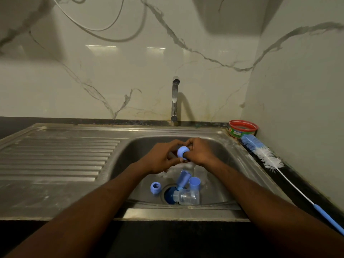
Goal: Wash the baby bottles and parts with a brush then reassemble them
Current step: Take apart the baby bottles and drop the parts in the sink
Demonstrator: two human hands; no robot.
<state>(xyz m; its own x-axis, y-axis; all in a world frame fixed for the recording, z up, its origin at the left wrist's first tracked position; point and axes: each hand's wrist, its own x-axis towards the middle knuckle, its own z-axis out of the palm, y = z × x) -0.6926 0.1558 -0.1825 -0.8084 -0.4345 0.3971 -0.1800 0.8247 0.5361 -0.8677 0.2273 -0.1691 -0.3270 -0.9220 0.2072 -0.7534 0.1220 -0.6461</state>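
Hands, left (161, 158) and right (200, 153), curl together around a blue bottle ring (182, 152) above the sink (230, 151).

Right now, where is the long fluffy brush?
In the head view, the bottle brush lies on the dark counter right of the sink, its bristles beside the red-rimmed tub in the corner.

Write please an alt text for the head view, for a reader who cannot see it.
Over a steel sink, both hands hold a small blue bottle ring, left hand and right hand each gripping it. Below in the basin lie a clear bottle and other blue parts; a long bottle brush rests on the counter at right.
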